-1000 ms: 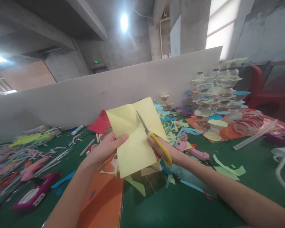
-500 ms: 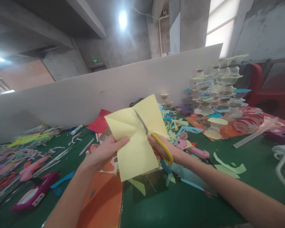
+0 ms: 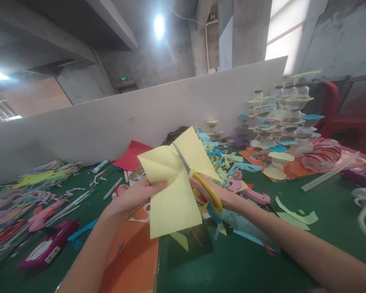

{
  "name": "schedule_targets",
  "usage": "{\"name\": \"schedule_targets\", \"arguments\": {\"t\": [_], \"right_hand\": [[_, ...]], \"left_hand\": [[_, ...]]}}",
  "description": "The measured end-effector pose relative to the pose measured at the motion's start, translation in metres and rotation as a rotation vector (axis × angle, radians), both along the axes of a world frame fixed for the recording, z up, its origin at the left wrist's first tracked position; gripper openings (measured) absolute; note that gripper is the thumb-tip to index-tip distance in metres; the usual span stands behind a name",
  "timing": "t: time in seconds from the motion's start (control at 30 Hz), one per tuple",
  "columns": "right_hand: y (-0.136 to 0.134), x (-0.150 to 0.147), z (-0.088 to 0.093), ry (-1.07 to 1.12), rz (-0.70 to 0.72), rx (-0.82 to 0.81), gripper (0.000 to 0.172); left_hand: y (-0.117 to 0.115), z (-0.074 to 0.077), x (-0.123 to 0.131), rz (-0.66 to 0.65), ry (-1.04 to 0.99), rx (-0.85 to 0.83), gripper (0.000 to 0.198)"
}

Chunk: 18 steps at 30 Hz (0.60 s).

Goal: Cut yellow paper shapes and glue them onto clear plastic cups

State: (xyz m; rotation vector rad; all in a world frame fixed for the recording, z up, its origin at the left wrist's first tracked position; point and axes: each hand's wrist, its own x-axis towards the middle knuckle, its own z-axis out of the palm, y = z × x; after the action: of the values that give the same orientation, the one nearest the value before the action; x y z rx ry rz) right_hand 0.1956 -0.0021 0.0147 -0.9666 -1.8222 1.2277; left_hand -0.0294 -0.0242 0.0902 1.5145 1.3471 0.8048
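Note:
A folded sheet of pale yellow paper (image 3: 173, 191) is pinched in my left hand (image 3: 134, 197) at its lower left edge. My right hand (image 3: 205, 193) grips a pair of yellow-handled scissors (image 3: 208, 191) through the finger loops. Their metal blades (image 3: 181, 158) lie along the sheet's upper part, and the sheet hides part of them. Fold creases run across the paper. Below both hands lie scattered coloured paper scraps (image 3: 219, 221).
Paper strips, a pink glue gun (image 3: 39, 219) and a glue stick (image 3: 100, 166) lie on the green table mat (image 3: 232, 260). An orange sheet (image 3: 131, 260) lies under my left arm. A white partition (image 3: 140, 114) stands behind, with stacked transparent paper-trimmed cups (image 3: 280, 118) at right.
The yellow sheet has turned slightly clockwise, its left corner dropping. The scissors stay on the paper, and both hands remain close to their earlier places.

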Motion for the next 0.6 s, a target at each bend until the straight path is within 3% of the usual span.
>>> {"name": "schedule_targets", "arguments": {"t": [0.17,0.4,0.6], "right_hand": [[0.002,0.001,0.005,-0.002,-0.08,0.047,0.045],[-0.01,0.006,0.015,-0.018,0.058,0.005,0.045],[-0.007,0.002,0.012,-0.042,0.047,-0.026,0.044]], "left_hand": [[0.004,-0.002,-0.007,0.017,0.004,0.024,0.04],[0.005,-0.005,-0.011,-0.048,0.024,-0.021,0.027],[0.007,-0.008,-0.014,-0.058,0.042,-0.044,0.029]]}}
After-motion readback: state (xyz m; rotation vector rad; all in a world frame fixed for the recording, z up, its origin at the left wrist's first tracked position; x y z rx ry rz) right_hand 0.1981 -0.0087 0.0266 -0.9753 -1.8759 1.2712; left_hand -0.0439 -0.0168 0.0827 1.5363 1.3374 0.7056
